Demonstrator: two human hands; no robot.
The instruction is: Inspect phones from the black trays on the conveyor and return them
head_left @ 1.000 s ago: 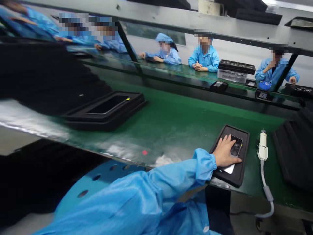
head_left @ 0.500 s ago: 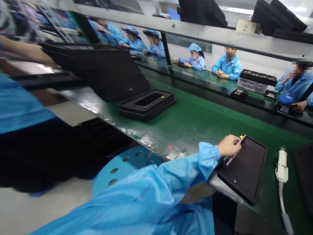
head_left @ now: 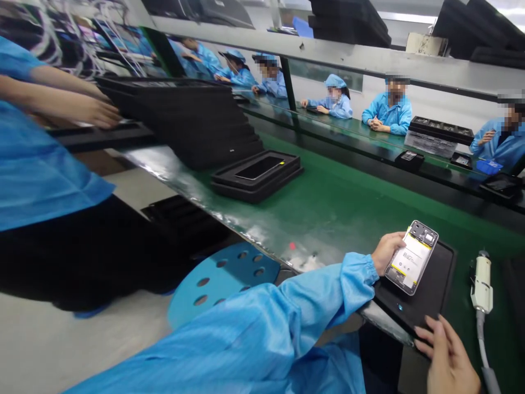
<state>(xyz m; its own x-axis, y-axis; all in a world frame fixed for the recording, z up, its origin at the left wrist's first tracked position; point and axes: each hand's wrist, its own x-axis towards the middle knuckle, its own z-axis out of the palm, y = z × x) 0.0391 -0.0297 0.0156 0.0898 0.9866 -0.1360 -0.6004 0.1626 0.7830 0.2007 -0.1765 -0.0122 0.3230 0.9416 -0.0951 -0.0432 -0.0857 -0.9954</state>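
At the bottom right edge, the right hand (head_left: 447, 355) lies with fingers spread loosely, its fingertips resting on the near rim of a black foam tray (head_left: 430, 295) that sits on the green conveyor belt (head_left: 348, 202); it grips nothing. Just beyond, the left hand (head_left: 388, 251), reaching out of a blue smock sleeve (head_left: 287, 323), is closed around the left edge of an opened smartphone (head_left: 413, 256), holding it tilted just above the tray with its inner side up. The phone's pale battery bears a yellow stripe and dark print too small to read, and the circuit board shows at its far end. To the right of the tray an electric screwdriver (head_left: 481, 282) lies on the belt with its grey cable running toward the near edge. Below the belt's edge stands a blue perforated stool (head_left: 221, 276). Farther along the belt, well apart from the hands, a stack of black trays (head_left: 256, 175) carries another phone with a small yellow tag. At the far left a co-worker's hand (head_left: 88, 109) rests on a tall pile of black trays (head_left: 184, 117). Across the line, people in blue smocks (head_left: 388, 112) sit at a second belt.
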